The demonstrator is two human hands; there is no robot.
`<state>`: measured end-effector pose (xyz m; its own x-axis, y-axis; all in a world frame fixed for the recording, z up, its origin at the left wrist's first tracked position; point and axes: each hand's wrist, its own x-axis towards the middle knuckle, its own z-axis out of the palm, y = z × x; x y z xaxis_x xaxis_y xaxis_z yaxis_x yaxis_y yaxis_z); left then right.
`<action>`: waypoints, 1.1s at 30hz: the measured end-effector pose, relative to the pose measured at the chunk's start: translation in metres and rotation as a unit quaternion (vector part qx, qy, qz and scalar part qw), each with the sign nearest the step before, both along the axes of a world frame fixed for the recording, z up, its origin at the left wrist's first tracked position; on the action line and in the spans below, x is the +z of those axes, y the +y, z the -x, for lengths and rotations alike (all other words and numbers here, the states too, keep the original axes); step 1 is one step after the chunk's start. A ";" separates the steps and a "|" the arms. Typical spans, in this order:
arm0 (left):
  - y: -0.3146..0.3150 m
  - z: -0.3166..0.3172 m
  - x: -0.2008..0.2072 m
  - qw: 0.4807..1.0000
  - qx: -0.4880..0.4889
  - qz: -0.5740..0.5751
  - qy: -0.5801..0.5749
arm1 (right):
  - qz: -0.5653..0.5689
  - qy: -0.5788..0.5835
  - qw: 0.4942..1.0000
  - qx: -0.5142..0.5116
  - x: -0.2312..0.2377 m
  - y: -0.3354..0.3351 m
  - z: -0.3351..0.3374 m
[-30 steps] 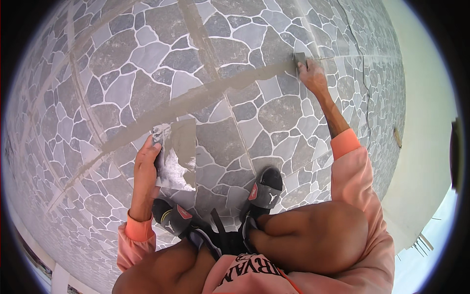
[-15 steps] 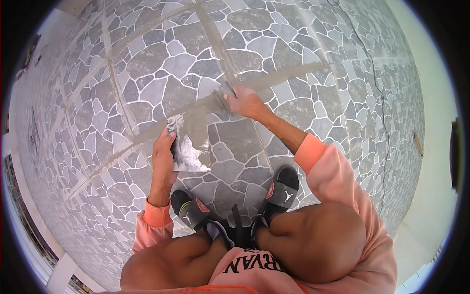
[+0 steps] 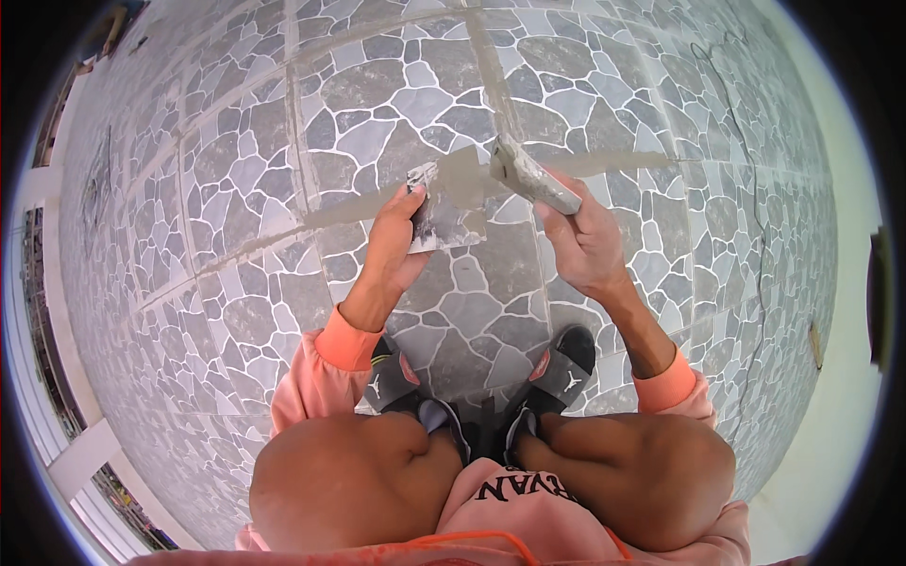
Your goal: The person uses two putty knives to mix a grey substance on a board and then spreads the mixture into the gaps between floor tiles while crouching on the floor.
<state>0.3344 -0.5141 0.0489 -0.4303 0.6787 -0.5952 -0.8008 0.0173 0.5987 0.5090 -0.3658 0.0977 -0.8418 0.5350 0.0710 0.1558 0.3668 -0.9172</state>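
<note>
My left hand (image 3: 389,243) grips a flat, squarish metal plate (image 3: 442,229) by its left edge, the thumb on top. Wet grey grout (image 3: 461,177) covers much of its upper and right side. To the right of it, my right hand (image 3: 590,241) is closed round a narrow grout-smeared scraper (image 3: 536,177), lifted and tilted, its far end near the plate. Their exact contact I cannot make out. Beneath both tools, a grey grout band (image 3: 349,209) crosses the stone-patterned floor tiles (image 3: 467,316).
Another grout-filled joint (image 3: 488,66) runs away from the crossing band. A dark cable (image 3: 746,123) lies along the floor at right, near a pale wall (image 3: 807,283). My sandalled feet (image 3: 564,368) stand close below the hands.
My right hand has lifted the scraper off the floor band and turned it beside the plate. The plate in my left hand has risen and shifted right in view; the view itself has also shifted.
</note>
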 end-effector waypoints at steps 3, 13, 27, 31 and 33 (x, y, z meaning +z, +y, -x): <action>0.010 -0.003 0.002 0.998 -0.013 -0.051 -0.040 | -0.226 0.136 0.954 0.140 -0.006 -0.005 0.010; 0.002 -0.013 -0.006 0.997 -0.015 -0.072 0.024 | -0.348 0.060 0.914 0.199 -0.027 0.006 -0.022; -0.008 -0.006 0.010 0.994 0.014 0.038 0.100 | -0.345 -0.251 0.862 -0.272 -0.139 0.241 -0.142; -0.022 -0.005 0.006 0.994 -0.041 0.010 0.101 | -0.280 -0.358 0.836 -0.307 -0.146 0.297 -0.149; -0.025 -0.007 0.005 0.995 -0.017 0.023 0.096 | -0.288 -0.372 0.833 -0.292 -0.151 0.306 -0.148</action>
